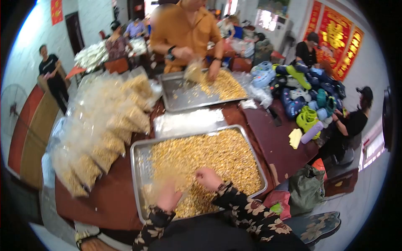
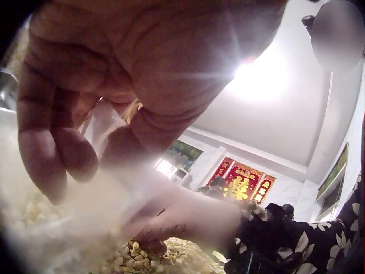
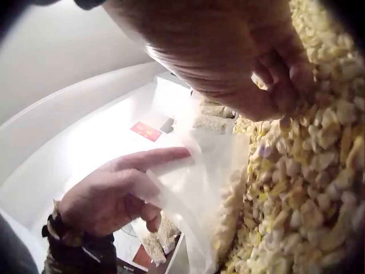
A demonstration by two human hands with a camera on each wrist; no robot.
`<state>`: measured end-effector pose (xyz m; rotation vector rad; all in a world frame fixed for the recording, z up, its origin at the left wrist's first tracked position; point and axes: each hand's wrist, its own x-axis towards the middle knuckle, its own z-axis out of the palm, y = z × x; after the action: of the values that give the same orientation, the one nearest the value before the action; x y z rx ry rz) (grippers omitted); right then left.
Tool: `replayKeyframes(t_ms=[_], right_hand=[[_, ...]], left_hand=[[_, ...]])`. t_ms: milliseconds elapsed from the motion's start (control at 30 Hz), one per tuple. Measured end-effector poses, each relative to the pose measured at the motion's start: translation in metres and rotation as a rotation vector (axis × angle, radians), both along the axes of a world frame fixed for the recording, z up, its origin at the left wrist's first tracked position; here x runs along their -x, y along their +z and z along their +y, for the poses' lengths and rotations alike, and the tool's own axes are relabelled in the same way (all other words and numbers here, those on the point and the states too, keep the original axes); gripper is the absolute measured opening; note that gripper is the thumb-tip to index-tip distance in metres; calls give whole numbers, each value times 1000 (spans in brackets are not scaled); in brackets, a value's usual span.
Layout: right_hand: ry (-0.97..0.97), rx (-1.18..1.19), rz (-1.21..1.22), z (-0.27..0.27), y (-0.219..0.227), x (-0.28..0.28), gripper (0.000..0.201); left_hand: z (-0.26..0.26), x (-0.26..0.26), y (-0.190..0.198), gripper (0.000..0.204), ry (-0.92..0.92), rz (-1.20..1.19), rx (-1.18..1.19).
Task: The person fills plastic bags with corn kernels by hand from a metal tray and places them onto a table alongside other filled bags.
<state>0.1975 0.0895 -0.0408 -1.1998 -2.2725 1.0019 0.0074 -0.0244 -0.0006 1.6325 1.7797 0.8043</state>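
A metal tray (image 1: 135,175) in front of me holds a broad heap of small pale yellow, kernel-like pieces (image 1: 213,152). At its near left part my left hand (image 1: 168,198) pinches the edge of a clear plastic bag (image 3: 214,188), with thumb and fingers on the film. Yellow pieces show through the lower part of the bag, blurred in the head view. To the right of the bag, my right hand (image 1: 208,178) is down at the heap. The right wrist view has its fingers (image 3: 285,94) curled into the yellow pieces, gripping some; the palm side is hidden.
Several filled bags (image 1: 117,134) stand along the table's left side. Flat plastic bags (image 1: 188,122) lie beyond my tray. Opposite, a person (image 1: 188,37) works over a second tray (image 1: 176,102). Colourful clogs (image 1: 305,96) are piled on the right, near a phone (image 1: 275,116).
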Motion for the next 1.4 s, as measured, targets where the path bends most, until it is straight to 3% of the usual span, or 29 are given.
replayKeyframes(t_ms=[67, 133, 300, 367, 433, 533, 600, 633, 700, 833, 900, 1000, 1300, 1400], right_hand=[[44, 71, -25, -5, 30, 9, 16], [-18, 123, 99, -14, 56, 20, 15], [202, 188, 123, -20, 64, 37, 19], [50, 238, 119, -3, 62, 39, 21], [31, 184, 140, 21, 64, 43, 21], [104, -14, -58, 63, 45, 55, 22], [304, -303, -145, 85, 25, 69, 27], [306, -306, -144, 92, 24, 79, 27], [374, -315, -411, 104, 18, 99, 40], [375, -469, -424, 115, 0, 113, 43], [395, -425, -472, 110, 2, 112, 38], [258, -329, -441, 92, -1, 99, 16], [204, -61, -621, 41, 20, 7, 21], [173, -119, -507, 7, 47, 2, 22]], left_hand=[[-1, 0, -3, 55, 8, 20, -4], [1, -3, -6, 56, 36, 14, 22], [2, -2, -6, 56, 43, -3, -2], [0, -1, 4, 54, 36, 0, 73], [-1, -1, -5, 47, 42, 28, 20], [1, -4, -7, 37, 48, 80, -13], [2, -4, -7, 35, 59, 98, 8], [2, -4, -9, 36, 55, 98, 1], [1, -2, -10, 38, 59, 100, -7], [-2, 1, -12, 44, 36, 76, -24], [-3, 2, -14, 46, 44, 82, -16], [-3, 1, -14, 48, 38, 60, -19], [4, -1, 3, 52, -10, 14, 184], [3, -2, 0, 53, -1, 22, 157]])
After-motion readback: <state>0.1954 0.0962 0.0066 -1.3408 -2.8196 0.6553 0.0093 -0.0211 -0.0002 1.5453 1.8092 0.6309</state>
